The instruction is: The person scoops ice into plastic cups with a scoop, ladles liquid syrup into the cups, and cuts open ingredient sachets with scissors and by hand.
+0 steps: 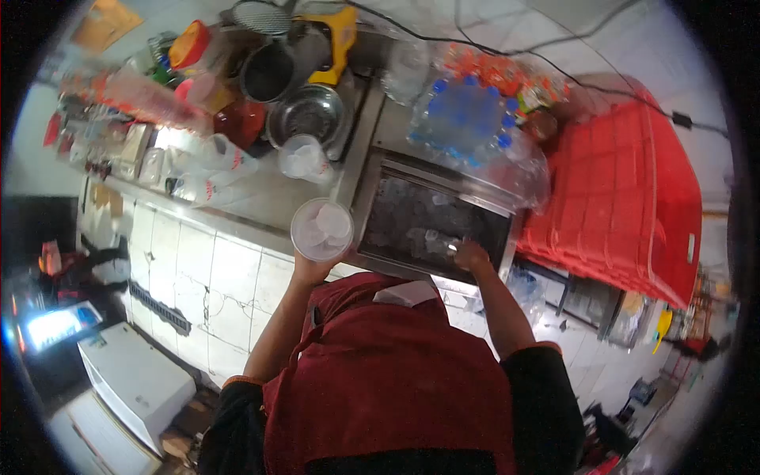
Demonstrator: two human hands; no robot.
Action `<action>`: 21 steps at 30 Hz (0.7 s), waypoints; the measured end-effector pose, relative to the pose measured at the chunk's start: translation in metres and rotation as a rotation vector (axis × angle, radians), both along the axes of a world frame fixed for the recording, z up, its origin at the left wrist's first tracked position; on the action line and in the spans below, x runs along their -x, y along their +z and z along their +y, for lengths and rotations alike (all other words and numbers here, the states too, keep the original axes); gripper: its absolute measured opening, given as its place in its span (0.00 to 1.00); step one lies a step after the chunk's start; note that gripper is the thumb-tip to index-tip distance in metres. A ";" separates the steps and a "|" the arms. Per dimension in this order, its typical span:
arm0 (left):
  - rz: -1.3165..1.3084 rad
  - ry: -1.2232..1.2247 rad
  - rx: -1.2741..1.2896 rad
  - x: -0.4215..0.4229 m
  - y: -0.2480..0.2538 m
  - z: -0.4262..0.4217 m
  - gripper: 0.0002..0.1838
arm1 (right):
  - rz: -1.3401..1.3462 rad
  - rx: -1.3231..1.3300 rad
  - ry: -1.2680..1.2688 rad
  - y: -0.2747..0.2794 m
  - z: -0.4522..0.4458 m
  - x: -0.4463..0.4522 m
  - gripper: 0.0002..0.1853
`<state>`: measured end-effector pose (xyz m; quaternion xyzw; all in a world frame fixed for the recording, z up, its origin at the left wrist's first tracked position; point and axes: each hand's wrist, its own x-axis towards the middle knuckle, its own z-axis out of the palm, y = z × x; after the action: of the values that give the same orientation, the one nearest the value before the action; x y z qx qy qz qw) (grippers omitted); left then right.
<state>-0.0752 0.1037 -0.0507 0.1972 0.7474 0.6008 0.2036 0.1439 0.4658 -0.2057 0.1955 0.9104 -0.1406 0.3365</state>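
Note:
In my left hand (314, 267) is a clear plastic cup (322, 230) with several whitish pieces of ice in it, held upright by the counter's front edge. My right hand (470, 257) is closed on the handle of a clear scoop (431, 241), which lies low in the steel ice bin (491, 207). Dark, glassy ice (404, 207) covers much of the bin's inside. Another clear cup (302, 157) stands on the counter behind the held one, beside a steel bowl (306, 115).
A large red crate (606, 182) stands right of the bin. Behind the bin sits a pack of bottles with blue caps (461, 119). Dark pitchers (267, 71) and a yellow object (340, 43) are at the back. A black cable (475, 49) crosses behind.

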 end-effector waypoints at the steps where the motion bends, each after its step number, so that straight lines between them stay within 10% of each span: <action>1: -0.009 0.071 0.005 0.000 -0.003 -0.010 0.36 | -0.239 0.033 0.418 -0.092 0.015 -0.007 0.29; 3: 0.010 0.181 0.015 0.010 0.004 -0.030 0.28 | 0.099 0.083 -0.278 0.010 -0.029 0.021 0.33; 7: 0.062 0.490 0.032 0.047 -0.007 -0.074 0.28 | 0.729 0.187 -0.267 0.062 -0.047 0.070 0.28; 14: 0.062 0.530 0.076 0.120 -0.126 -0.115 0.36 | 0.933 0.084 -0.058 0.061 -0.047 0.132 0.27; 17: 0.177 0.397 0.135 0.137 -0.047 -0.100 0.43 | 0.709 0.110 -0.178 0.045 -0.050 0.151 0.24; 21: 0.234 0.081 0.401 0.151 -0.062 -0.153 0.42 | 0.683 0.141 -0.285 0.004 -0.063 0.125 0.14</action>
<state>-0.2267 -0.0492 -0.1131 0.1911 0.8777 0.4210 0.1262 0.0188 0.4028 -0.2019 0.2386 0.9218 -0.3055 0.0032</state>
